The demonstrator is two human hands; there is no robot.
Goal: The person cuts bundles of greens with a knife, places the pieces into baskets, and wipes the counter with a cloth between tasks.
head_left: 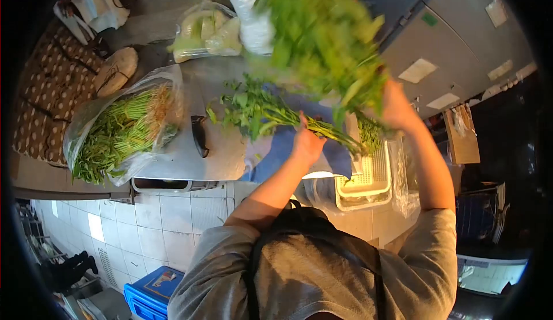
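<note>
My left hand [308, 145] is closed around the stems of a small bunch of leafy greens [253, 113], held over a blue cloth [279, 150] on the metal table. The leaves of this bunch point left, its cut stems right. Raised at the right, my right hand [396, 106] grips a much bigger bunch of leafy greens [322, 32], smeared by motion; its fingers are partly hidden by leaves. Below that hand stands a pale plastic basket [366, 185] with some greens [370, 133] at its far end.
On the table's left lies an open clear plastic bag [175, 98] full of rooted greens [124, 127]. A dark curved object [199, 136] sits beside it. Farther back are a bag of pale produce [210, 35] and grey cabinets [455, 38]. A blue box [152, 291] stands on the floor.
</note>
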